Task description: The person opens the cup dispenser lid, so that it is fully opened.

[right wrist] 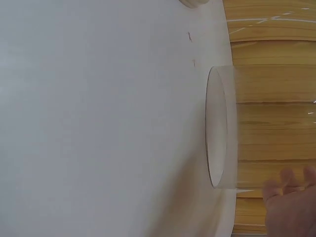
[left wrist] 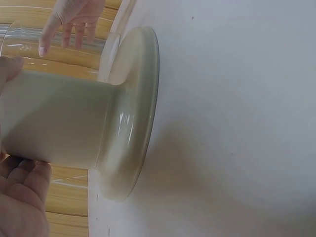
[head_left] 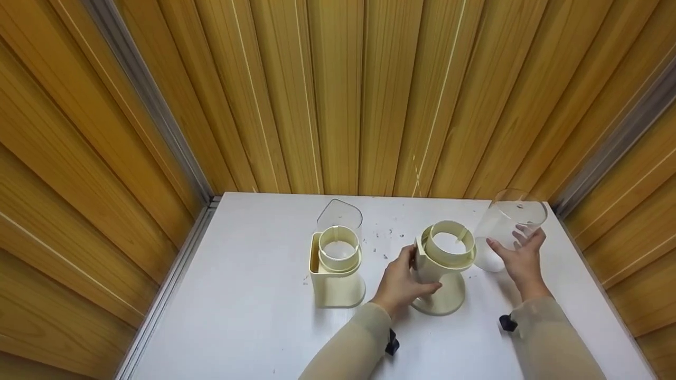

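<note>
My left hand (head_left: 401, 282) grips the body of a cream plastic pedestal (head_left: 443, 295) with a round flared base and a ring-shaped top. Its thumb lies across the front and its fingers reach round the left side; the base sits on the white table. To the right is a clear open cylinder (right wrist: 276, 123), seen through to the wood panels behind. My right hand (head_left: 520, 261) is at the cylinder's near side, thumb and fingers spread apart, fingertips overlapping the clear wall. In the left wrist view the right hand's fingers (left wrist: 79, 34) look extended.
Left of the held pedestal stands a similar cream pedestal (head_left: 338, 293) with a side pocket, and a clear rounded container (head_left: 340, 214) shows behind it. Small dark specks lie on the white table (head_left: 253, 295). Wood-patterned panels (head_left: 338, 95) rise at the back and both sides.
</note>
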`<state>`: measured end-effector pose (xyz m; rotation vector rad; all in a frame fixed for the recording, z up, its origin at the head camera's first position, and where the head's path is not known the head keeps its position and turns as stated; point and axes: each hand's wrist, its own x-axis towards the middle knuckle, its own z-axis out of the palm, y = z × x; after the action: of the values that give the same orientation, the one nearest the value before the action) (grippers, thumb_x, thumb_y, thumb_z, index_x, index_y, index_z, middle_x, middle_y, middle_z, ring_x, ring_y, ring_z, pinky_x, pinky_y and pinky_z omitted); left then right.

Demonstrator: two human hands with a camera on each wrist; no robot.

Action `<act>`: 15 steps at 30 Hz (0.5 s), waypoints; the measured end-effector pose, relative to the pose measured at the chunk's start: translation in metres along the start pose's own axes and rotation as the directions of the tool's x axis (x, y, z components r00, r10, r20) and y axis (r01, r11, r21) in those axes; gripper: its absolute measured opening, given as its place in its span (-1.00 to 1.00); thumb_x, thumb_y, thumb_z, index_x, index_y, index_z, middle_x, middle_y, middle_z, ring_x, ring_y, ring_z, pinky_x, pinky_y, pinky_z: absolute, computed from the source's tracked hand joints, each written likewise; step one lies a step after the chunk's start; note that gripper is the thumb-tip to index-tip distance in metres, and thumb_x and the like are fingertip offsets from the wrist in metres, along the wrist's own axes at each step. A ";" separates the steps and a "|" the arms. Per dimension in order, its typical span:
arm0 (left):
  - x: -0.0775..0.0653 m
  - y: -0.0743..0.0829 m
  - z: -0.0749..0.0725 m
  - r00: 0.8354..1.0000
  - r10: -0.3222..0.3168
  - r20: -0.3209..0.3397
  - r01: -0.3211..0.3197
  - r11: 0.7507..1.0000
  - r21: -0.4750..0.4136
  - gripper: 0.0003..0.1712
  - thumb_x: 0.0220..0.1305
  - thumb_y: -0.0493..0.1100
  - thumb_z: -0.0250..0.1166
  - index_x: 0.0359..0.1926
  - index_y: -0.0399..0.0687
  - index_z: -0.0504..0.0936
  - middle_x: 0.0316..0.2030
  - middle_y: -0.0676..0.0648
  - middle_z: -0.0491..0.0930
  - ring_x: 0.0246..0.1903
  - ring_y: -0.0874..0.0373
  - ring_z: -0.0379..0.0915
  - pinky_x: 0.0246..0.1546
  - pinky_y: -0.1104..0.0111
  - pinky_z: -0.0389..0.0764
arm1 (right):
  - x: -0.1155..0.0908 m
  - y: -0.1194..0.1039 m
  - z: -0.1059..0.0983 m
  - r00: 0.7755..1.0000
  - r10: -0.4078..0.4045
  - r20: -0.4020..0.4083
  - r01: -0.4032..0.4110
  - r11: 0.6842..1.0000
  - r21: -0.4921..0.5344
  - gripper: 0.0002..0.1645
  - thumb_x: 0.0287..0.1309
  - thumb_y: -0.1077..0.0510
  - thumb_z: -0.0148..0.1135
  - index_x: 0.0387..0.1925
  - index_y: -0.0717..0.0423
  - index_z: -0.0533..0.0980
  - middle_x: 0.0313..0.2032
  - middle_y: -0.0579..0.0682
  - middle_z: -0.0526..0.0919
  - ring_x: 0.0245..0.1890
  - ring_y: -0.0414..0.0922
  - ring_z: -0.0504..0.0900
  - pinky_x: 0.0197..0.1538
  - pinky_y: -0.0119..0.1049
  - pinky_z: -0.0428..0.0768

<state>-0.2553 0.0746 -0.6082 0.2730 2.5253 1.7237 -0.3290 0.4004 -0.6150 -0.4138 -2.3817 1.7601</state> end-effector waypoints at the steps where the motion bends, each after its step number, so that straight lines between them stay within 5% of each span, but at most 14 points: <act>1: 0.000 0.000 0.000 1.000 -0.001 0.000 0.001 1.000 -0.001 0.14 0.03 -0.04 0.86 0.59 0.24 0.45 0.49 0.11 0.65 0.50 0.22 0.56 0.60 0.21 0.57 | 0.000 0.001 0.000 1.000 -0.003 0.000 0.003 1.000 -0.005 0.58 0.38 -0.04 0.63 0.77 -0.15 -0.51 0.85 0.14 -0.12 0.87 0.18 -0.04 0.89 0.10 0.05; 15: -0.002 -0.002 0.000 1.000 -0.017 0.001 0.017 1.000 -0.016 0.15 0.05 -0.03 0.85 0.60 0.21 0.44 0.51 0.11 0.62 0.51 0.20 0.54 0.63 0.19 0.54 | 0.000 0.004 0.000 1.000 0.005 0.013 -0.004 0.999 -0.044 0.60 0.36 -0.04 0.66 0.76 -0.10 -0.50 0.85 0.19 -0.12 0.86 0.22 -0.04 0.88 0.15 0.08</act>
<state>-0.2540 0.0738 -0.6106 0.2503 2.5042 1.7366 -0.3283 0.4016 -0.6183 -0.4147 -2.4342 1.7198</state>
